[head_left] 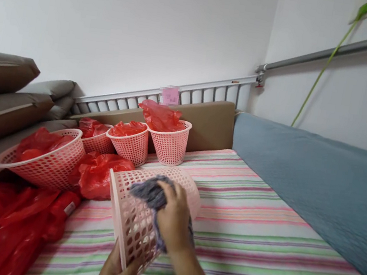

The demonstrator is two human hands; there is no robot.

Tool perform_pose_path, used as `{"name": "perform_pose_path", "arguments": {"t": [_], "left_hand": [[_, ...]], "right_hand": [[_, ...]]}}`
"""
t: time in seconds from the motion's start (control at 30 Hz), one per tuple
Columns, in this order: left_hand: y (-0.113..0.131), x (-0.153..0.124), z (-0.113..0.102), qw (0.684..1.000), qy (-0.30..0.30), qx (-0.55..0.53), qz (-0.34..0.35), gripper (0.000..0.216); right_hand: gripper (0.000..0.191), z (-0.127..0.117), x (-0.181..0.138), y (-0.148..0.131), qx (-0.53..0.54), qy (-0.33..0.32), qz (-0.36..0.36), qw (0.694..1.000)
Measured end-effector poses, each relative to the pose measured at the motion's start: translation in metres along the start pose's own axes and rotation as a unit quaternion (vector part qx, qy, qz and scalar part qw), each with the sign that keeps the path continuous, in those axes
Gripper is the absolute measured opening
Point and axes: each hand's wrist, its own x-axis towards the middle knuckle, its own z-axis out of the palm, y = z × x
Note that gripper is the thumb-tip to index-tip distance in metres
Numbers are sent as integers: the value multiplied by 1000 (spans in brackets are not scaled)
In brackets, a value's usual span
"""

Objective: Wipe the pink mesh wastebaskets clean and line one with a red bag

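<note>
Nearest me, the left hand has its fingers closed around the rim of a pink basket, tipped sideways over the striped sheet; if that hold slackens, I judge the basket could roll. Just beyond, the right hand has its fingers around a bunched, fuzzy grey cloth against the wall, where the nap might snag in the holes. The basket looks like thin, tapered, perforated plastic. Farther off, a crinkled, glossy red bag lies before similar lattice baskets.
</note>
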Motion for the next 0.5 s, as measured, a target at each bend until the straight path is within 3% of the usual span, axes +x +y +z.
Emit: {"name": "perform_pose_path", "arguments": {"t": [0.1, 0.2, 0.3, 0.37, 0.5], "left_hand": [[-3, -11, 2, 1000, -25, -10, -10, 91], [-2, -17, -3, 998, -63, -16, -16, 85], [11, -13, -6, 994, -99, -49, -27, 90], [27, -5, -5, 995, -82, -56, -20, 97], [49, 9, 4, 997, -51, -49, -18, 90]], "right_hand": [[52, -13, 20, 43, -69, 49, 86, 993], [50, -22, 28, 66, -102, 60, 132, 984], [50, -23, 27, 71, -109, 57, 127, 984], [51, -21, 26, 72, -102, 57, 121, 986], [48, -15, 24, 70, -66, 66, 110, 989]]}}
